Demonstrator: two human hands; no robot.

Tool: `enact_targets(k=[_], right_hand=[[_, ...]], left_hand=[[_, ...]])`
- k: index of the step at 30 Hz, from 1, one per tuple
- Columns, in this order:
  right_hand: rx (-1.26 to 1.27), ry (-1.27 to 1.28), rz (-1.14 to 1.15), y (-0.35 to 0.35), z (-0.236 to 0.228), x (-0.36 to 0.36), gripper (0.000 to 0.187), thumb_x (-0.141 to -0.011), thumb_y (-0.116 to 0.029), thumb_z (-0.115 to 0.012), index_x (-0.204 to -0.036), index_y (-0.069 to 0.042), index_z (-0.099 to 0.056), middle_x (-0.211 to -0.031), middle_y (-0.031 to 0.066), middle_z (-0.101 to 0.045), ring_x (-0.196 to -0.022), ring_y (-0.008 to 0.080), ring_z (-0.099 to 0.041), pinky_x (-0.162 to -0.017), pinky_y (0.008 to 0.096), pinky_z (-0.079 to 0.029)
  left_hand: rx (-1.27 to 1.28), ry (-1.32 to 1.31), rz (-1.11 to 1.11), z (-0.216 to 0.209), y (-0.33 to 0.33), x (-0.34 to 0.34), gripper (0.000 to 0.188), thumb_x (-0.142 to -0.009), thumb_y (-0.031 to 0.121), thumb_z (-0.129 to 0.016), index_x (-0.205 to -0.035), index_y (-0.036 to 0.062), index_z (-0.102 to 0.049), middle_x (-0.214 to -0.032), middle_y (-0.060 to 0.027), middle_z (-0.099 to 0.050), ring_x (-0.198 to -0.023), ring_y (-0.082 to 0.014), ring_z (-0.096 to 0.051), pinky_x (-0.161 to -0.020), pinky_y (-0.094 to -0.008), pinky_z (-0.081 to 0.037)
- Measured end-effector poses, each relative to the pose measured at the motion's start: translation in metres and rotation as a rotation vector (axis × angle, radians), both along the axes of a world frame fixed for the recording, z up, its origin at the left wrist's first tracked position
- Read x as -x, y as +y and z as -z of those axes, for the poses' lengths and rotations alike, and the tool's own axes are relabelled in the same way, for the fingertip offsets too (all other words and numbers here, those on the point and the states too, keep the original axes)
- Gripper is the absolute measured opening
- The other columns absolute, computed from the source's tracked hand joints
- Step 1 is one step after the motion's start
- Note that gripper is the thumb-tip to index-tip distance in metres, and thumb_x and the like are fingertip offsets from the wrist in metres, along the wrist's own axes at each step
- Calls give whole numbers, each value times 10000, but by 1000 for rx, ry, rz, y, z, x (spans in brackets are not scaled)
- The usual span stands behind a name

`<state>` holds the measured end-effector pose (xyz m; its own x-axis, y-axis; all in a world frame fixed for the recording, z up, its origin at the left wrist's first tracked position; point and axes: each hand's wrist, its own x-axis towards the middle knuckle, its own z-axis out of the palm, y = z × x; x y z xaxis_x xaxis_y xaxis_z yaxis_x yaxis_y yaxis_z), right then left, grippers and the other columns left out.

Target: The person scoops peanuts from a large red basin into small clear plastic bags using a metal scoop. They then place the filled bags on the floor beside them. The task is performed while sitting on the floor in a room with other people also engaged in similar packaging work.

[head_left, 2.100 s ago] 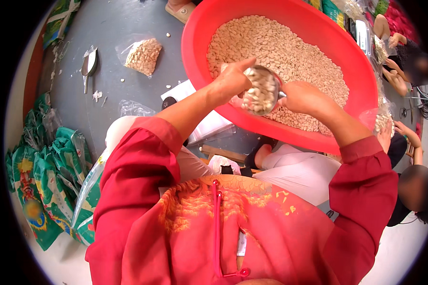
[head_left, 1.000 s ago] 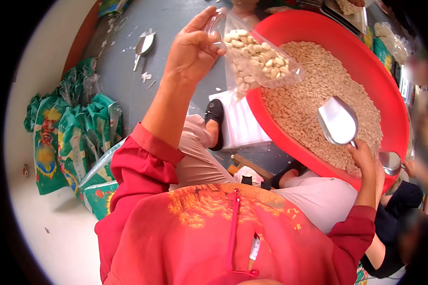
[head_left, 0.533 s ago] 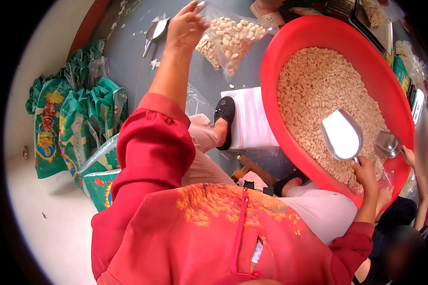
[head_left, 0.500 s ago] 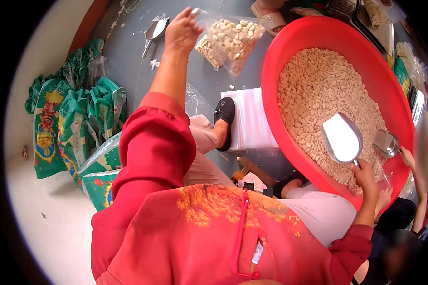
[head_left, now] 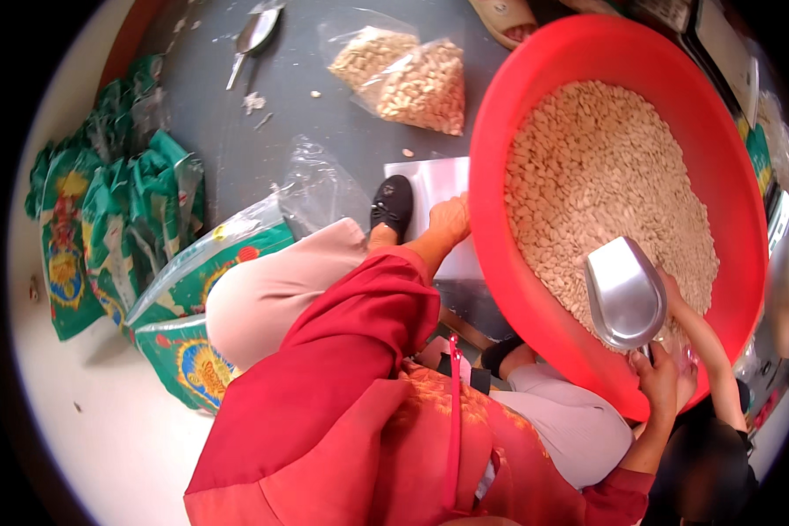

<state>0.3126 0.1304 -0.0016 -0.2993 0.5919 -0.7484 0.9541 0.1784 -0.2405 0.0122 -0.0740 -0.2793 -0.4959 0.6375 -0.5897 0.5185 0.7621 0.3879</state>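
My right hand point(head_left: 657, 377) grips the handle of a metal scoop point(head_left: 624, 294), which hangs over the pale flat seeds point(head_left: 600, 167) in a large red tub point(head_left: 500, 289). The scoop's bowl looks empty. At the tub's left side, my left hand point(head_left: 447, 221) rests on or just above a stack of clear plastic bags point(head_left: 422, 180); its fingertips are hidden, so its grip does not show. Two clear bags of seeds lie overlapping on the floor ahead, a rear filled bag point(head_left: 370, 54) and a front filled bag point(head_left: 425, 88).
Another person's arm point(head_left: 706, 337) reaches into the tub's near right side. A second metal scoop point(head_left: 256, 33) lies on the grey floor. Green printed bags point(head_left: 105, 219) are bunched at left, with a loose clear bag point(head_left: 320, 180) nearby. A sandalled foot point(head_left: 507, 19) is beyond.
The bag of seeds from my left hand now lies on the floor against the other one. My left hand has come back to the bag stack. My right hand has shifted the scoop slightly nearer.
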Motion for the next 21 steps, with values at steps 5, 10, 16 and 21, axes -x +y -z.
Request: enact_targets(k=[5,10,16,21], right_hand=[[10,17,44,-8,4,-19,252,-733,-116,-570,-932,32,-526,-724,166,-556,-646,252,-539,-607,329,-413],[-61,26,-119,-4,4,-18,232,-733,-133,-581,-885,33,-521,-669,167,-520,-623,262,-506,-567,346,-399],[-94,110,-159,-11,-7,-27,266,-722,-208,-600,-877,2,-552,-766,213,-565,-737,363,-551,-624,396,-422],[-189,97,-199,-14,-8,-32,278,-724,-240,-603,-855,3,-571,-764,215,-577,-753,354,-561,-649,403,-422]], left_hand=[[-59,46,149,79,-7,-33,314,-767,333,-456,-902,82,-590,-831,-164,-613,-781,-318,-599,-652,-406,-470],[-72,120,194,87,-23,-18,304,-745,325,-489,-850,67,-611,-801,-169,-615,-766,-308,-602,-650,-375,-467],[-277,-36,-265,60,-27,24,273,-714,289,-538,-776,39,-627,-750,-167,-617,-728,-283,-604,-638,-339,-461],[-557,-291,-862,-78,-16,52,80,-729,91,-550,-685,30,-524,-535,-19,-462,-439,-108,-438,-383,-249,-350]])
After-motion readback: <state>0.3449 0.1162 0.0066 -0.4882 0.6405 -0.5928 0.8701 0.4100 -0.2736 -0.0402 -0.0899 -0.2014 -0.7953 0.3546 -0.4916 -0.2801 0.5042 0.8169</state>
